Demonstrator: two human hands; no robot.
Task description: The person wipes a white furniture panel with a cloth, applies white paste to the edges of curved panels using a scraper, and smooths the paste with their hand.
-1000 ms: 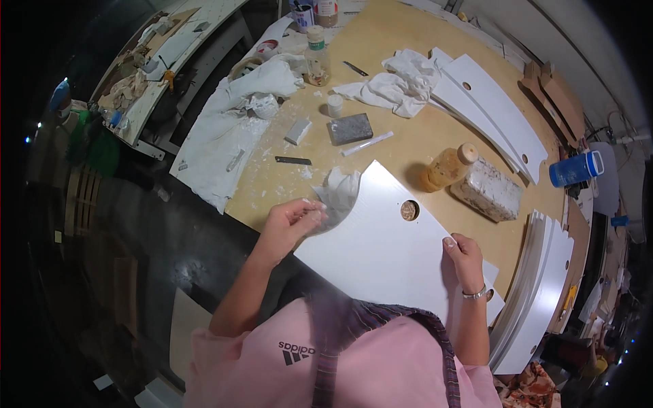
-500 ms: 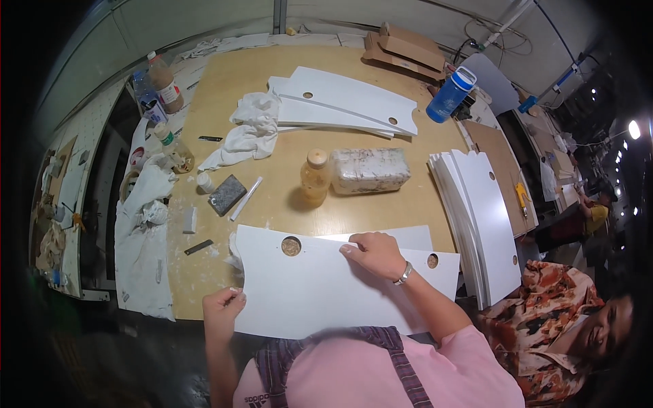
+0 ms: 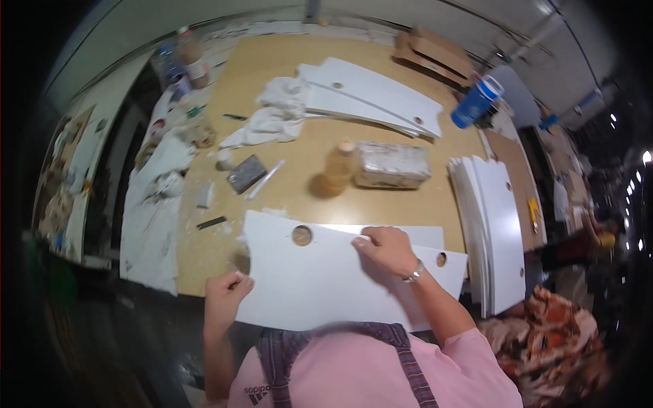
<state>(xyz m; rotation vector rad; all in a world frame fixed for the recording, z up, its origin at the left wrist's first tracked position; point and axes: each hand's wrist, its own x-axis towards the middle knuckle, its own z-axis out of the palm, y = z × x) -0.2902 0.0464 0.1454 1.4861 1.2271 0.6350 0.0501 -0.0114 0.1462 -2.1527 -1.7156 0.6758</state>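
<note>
A white panel [image 3: 320,282] with curved edges and two round holes stands against my body at the table's near edge. Over its upper edge my right hand [image 3: 388,250] is curled, thumb toward the near face, gripping it. At the panel's left edge my left hand [image 3: 226,296] is closed in a pinch. Whatever lies between those fingertips is too small to make out. Behind the held panel, part of another white panel [image 3: 427,236] shows on the table.
A bottle of yellowish liquid [image 3: 339,168] stands beside a wrapped block [image 3: 392,165]. White panels lie stacked at right [image 3: 500,231] and far back [image 3: 381,95]. Left are a grey block [image 3: 247,175], a white cloth [image 3: 275,112] and a dark blade [image 3: 211,222]. Someone in a patterned shirt [image 3: 558,333] is at right.
The panel's left end sits slightly higher against the table. A pale scrap beside its left edge no longer shows. Both hands keep nearly the same places on the panel while the view shifts.
</note>
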